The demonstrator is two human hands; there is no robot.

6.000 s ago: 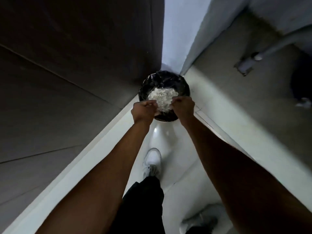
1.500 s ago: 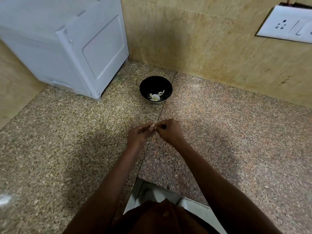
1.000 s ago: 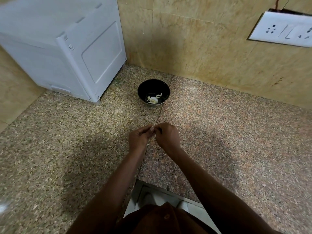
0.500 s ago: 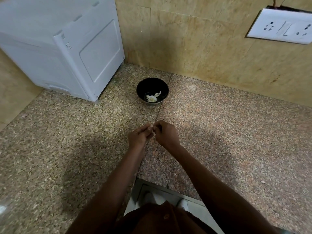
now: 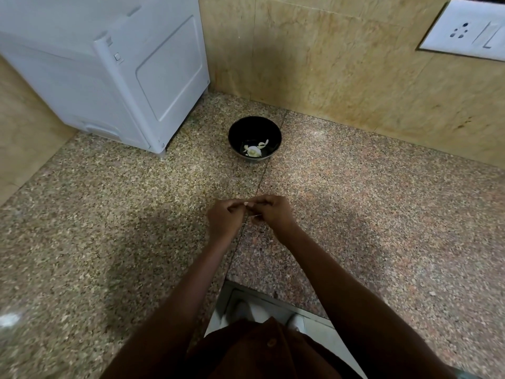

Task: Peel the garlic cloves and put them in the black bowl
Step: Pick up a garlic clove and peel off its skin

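A black bowl (image 5: 240,129) stands on the speckled granite counter near the back wall, with a few pale peeled garlic pieces (image 5: 254,150) in its bottom. In front of it my left hand (image 5: 224,220) and my right hand (image 5: 270,213) meet above the counter, fingers curled. Between their fingertips they pinch a small garlic clove (image 5: 246,203), of which only a pale tip shows. A thin strand of skin hangs below the fingers.
A white appliance (image 5: 114,64) stands at the back left of the granite counter (image 5: 382,214). Beige stone wall tiles rise behind, with a white socket plate (image 5: 467,31) at the top right. The counter's front edge lies just before my body, floor and shoes below.
Six seconds ago both hands held something over a dark bin on the floor. Since then the view is the counter; over the last second the hands stay together working the clove, barely shifting.
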